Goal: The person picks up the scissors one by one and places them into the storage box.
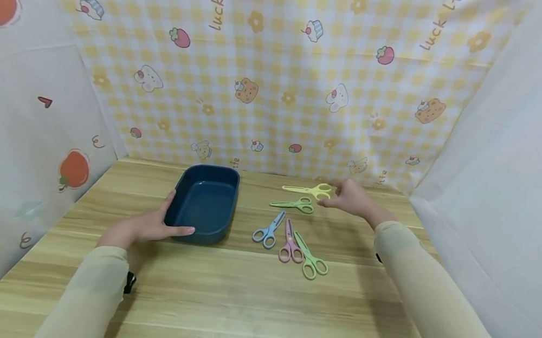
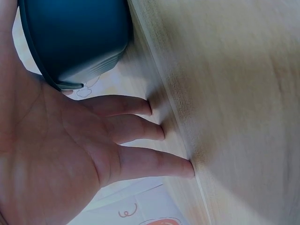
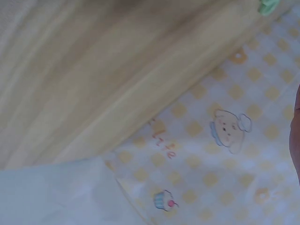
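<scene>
In the head view, my left hand point(image 1: 145, 226) rests at the near left corner of a dark blue rectangular bin point(image 1: 203, 237), thumb along its near rim. Three straight fingers point(image 2: 154, 161) of that hand reach down to the tabletop in the left wrist view. At the back, my right hand point(image 1: 352, 198) has thumb and forefinger spread about the handles of yellow scissors point(image 1: 305, 190). Just nearer lie green scissors point(image 1: 294, 204). Blue scissors point(image 1: 271, 229), pink scissors point(image 1: 289, 241) and light green scissors point(image 1: 310, 255) lie closer to me. Most of the right hand is outside the right wrist view.
The wood-grain table point(image 1: 238, 307) ends at a yellow checked curtain point(image 1: 279, 83) behind the bin and scissors. White cloth hangs on the left point(image 1: 26, 113) and on the right point(image 1: 510, 176).
</scene>
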A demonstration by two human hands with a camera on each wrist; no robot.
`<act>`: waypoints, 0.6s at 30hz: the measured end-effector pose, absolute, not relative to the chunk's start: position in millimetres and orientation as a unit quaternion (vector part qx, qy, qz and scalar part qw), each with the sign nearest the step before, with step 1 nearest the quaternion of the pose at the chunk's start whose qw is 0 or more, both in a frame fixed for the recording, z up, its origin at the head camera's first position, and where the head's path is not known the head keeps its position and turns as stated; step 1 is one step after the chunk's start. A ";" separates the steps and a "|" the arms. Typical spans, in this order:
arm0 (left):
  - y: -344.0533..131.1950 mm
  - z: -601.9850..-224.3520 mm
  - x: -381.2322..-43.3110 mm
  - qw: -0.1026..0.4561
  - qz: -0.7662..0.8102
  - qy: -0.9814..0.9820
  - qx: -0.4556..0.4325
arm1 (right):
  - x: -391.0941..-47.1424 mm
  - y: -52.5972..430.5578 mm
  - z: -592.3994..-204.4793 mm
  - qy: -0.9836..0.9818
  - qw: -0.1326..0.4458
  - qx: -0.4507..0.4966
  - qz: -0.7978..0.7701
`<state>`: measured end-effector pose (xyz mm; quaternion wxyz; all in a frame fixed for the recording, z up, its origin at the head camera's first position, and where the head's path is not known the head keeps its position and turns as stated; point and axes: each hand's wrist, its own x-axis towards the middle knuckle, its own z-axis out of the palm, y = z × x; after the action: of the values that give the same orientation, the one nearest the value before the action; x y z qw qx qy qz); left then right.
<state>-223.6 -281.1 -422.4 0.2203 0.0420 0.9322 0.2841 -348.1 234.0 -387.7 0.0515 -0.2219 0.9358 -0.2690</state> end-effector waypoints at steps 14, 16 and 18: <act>-283.5 -424.8 -224.2 0.220 0.287 0.931 0.041 | -354.3 176.8 -323.2 0.937 0.027 -0.297 -0.185; -284.1 -425.1 -224.1 0.219 0.284 0.933 0.040 | -353.1 164.6 -316.9 0.934 0.027 -0.310 -0.174; -284.8 -425.1 -223.8 0.218 0.276 0.935 0.039 | -351.7 151.6 -311.7 0.932 0.028 -0.319 -0.171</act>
<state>-223.8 -284.8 -425.1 0.2182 0.0386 0.9352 0.2761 -351.7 151.6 -311.7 0.0277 -0.3192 0.9318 -0.1705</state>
